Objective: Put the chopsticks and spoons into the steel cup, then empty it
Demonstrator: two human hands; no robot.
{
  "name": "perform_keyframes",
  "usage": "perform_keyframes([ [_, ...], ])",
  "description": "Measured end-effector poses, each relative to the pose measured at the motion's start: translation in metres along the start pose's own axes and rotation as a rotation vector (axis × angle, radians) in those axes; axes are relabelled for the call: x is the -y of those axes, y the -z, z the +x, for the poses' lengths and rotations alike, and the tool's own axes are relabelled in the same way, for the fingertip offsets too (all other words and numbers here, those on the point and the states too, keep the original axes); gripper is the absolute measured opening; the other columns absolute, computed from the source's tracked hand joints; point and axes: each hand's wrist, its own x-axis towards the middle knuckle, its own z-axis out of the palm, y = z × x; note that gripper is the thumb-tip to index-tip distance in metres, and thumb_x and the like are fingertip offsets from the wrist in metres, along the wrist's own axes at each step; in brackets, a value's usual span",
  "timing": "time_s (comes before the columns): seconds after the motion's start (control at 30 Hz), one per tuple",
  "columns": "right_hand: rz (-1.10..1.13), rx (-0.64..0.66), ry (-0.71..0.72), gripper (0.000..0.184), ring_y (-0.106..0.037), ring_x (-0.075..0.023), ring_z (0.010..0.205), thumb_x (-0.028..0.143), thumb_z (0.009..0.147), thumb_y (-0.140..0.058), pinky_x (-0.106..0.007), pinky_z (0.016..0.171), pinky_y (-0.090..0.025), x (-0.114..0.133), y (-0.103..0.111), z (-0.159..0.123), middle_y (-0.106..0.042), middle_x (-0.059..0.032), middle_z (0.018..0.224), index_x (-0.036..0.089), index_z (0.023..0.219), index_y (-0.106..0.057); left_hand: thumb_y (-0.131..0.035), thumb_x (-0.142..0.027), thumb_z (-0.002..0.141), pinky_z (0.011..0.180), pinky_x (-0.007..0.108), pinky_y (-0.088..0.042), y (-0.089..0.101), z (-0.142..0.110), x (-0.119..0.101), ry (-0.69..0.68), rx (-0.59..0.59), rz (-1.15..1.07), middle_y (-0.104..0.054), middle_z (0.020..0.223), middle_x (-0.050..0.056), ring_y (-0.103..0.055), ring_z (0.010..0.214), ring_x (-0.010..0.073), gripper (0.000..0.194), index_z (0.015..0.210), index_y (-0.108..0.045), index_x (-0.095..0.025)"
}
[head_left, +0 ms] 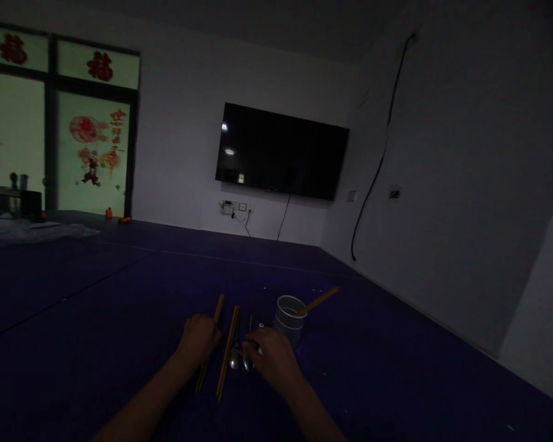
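Observation:
My left hand (pixel 199 337) is closed, its fingers curled over a pair of wooden chopsticks (pixel 219 307) that lie slanted on the purple tabletop. More chopsticks (pixel 227 356) lie together just right of it. Two metal spoons rest beside these: the left spoon (pixel 235 358) lies free, bowl towards me. My right hand (pixel 273 353) bends its thumb and index finger at the right spoon (pixel 246 361), partly covering it. Small pale items under those fingers are too dark to make out. Behind my right hand stands a metal cup (pixel 289 316) with a wooden chopstick (pixel 320 299) leaning out to the right.
The broad purple table (pixel 120 319) reaches to the wall. Crumpled clear plastic (pixel 32 232) lies at its far left, near small orange items (pixel 109 213). A television (pixel 283 150) hangs on the wall, and a black cable (pixel 373 178) runs down at right.

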Motion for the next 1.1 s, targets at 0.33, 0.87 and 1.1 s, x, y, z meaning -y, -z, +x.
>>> perform_keyframes([
  [0.33,0.394,-0.184,-0.040,0.042,-0.065,-0.0201,0.079,0.047,0.089,-0.043,-0.029,0.072,-0.046,0.000,-0.002,0.002,-0.071,-0.0075,0.090,0.018,0.108,-0.066,-0.040,-0.018,0.086,0.072,0.034,-0.044,0.012,-0.009,-0.016,-0.482,-0.455,-0.253,-0.059,0.076,0.006,-0.052,0.075,0.0189,0.020,0.074,-0.056,-0.017],
  [0.87,0.581,-0.972,-0.358,0.052,-0.053,-0.0168,0.057,0.060,0.085,-0.036,-0.025,0.053,-0.040,-0.011,0.035,-0.008,-0.056,-0.0029,0.061,0.015,0.084,-0.061,-0.033,-0.036,0.093,0.085,0.040,-0.043,-0.001,-0.022,-0.019,-0.623,-0.559,-0.337,-0.061,0.102,0.011,-0.053,0.097,0.0235,0.030,0.100,-0.056,-0.018],
  [1.1,0.219,-1.142,-0.522,0.055,-0.059,-0.0224,0.064,0.061,0.087,-0.029,-0.029,0.059,-0.039,-0.048,0.056,-0.006,-0.064,-0.0111,0.070,0.016,0.083,-0.060,-0.031,-0.035,0.094,0.079,0.037,-0.043,-0.005,-0.016,-0.021,-0.515,-0.460,-0.386,-0.061,0.091,0.008,-0.052,0.086,0.0206,0.031,0.089,-0.057,-0.018],
])
